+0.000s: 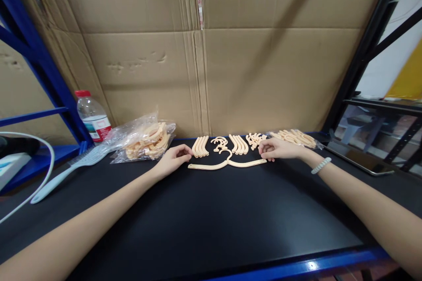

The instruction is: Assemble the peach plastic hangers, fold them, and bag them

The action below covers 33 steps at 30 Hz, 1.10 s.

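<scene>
A cream plastic clothes hanger [214, 167] lies flat on the black table, its two curved arms spread left and right and its hook [230, 154] pointing to the back. My left hand [173, 160] rests just beyond the left arm's tip, fingers loosely curled and apart, with nothing visible in them. Close by the right arm's tip is my right hand [277, 148], its fingers bent over the table; whether they touch the hanger is unclear. Behind the hanger are a row of loose hanger arms [200, 147], loose hooks [220, 143], another row of arms [239, 145] and a hook pile [254, 139].
Clear bags of hanger parts lie at left [147, 142] and right [295, 138]. Further left are a pale blue fly swatter [79, 163], a red-capped bottle [95, 118] and a white cable [49, 175]. A tablet [359, 161] lies right. Cardboard [263, 66] walls the back.
</scene>
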Each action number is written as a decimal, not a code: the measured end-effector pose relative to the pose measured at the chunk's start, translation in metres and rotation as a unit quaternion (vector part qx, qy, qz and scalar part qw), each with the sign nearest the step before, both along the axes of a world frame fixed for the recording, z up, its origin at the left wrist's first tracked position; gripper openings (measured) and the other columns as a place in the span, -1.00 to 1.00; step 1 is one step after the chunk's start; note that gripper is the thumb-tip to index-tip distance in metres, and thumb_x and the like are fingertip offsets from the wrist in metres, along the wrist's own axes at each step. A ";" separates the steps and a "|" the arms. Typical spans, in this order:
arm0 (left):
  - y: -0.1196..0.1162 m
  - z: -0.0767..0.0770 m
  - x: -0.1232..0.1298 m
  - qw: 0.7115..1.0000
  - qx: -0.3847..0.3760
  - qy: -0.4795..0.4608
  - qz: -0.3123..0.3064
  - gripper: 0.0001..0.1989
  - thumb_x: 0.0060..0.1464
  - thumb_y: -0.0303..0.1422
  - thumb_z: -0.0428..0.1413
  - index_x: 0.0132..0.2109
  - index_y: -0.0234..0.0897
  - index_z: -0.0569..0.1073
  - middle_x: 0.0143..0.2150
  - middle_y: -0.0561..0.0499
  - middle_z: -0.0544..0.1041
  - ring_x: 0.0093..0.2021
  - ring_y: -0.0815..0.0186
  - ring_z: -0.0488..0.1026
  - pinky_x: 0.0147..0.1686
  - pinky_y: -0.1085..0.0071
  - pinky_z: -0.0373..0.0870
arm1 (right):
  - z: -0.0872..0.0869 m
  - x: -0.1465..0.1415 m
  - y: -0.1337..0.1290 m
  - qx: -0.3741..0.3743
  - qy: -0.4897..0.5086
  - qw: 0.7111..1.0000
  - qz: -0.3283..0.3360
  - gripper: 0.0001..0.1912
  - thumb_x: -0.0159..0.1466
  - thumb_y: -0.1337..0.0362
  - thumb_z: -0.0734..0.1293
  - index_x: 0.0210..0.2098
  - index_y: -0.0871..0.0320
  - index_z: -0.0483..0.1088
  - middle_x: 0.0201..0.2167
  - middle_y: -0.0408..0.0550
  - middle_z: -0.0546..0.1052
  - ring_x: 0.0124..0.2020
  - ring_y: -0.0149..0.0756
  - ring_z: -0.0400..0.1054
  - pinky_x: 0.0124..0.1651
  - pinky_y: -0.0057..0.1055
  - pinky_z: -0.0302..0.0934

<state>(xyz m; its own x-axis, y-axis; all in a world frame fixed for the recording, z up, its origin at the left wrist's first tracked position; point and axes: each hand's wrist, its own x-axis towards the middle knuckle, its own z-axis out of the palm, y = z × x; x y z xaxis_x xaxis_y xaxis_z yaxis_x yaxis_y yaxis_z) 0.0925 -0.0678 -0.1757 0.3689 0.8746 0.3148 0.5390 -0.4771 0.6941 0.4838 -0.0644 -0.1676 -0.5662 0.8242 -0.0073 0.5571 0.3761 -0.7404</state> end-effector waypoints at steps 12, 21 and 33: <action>0.002 -0.008 -0.004 0.990 0.122 0.071 -0.003 -0.78 0.09 -0.35 -0.02 -0.14 -0.25 0.43 -0.15 -0.06 0.52 -0.11 0.21 0.45 -0.07 0.20 0.39 | 0.000 -0.009 -0.004 0.097 0.004 0.994 -0.040 -0.87 0.19 0.24 0.18 -0.46 0.14 0.21 -0.59 -0.18 0.39 -0.59 -0.44 0.27 -0.54 -0.50 0.13; 0.012 -0.015 -0.010 0.978 0.152 0.140 -0.026 -0.63 0.14 -0.41 -0.12 0.04 -0.29 0.41 0.06 -0.15 0.48 0.09 0.16 0.37 0.14 0.14 0.25 | 0.013 -0.056 0.001 0.247 0.007 0.962 -0.117 -0.66 0.26 0.13 0.16 -0.57 0.17 0.27 -0.62 -0.17 0.36 -0.54 -0.41 0.22 -0.46 -0.46 0.05; 0.003 -0.008 -0.008 0.973 0.174 0.152 -0.015 -0.78 0.10 -0.41 -0.01 -0.12 -0.25 0.46 -0.08 -0.12 0.54 -0.04 0.12 0.44 0.02 0.14 0.32 | 0.006 -0.137 0.038 0.302 -0.067 0.949 -0.058 -0.81 0.07 0.31 0.38 -0.30 0.15 0.57 -0.31 0.04 0.53 -0.22 -0.16 0.37 -0.14 -0.35 0.17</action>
<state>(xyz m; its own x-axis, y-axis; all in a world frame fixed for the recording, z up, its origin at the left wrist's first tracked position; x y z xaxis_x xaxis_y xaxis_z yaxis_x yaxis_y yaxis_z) 0.0845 -0.0646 -0.1839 0.5145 0.7223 0.4621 0.6769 -0.6729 0.2983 0.3471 -0.0266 -0.1612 -0.4984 0.7583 0.4202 0.6950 0.6393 -0.3292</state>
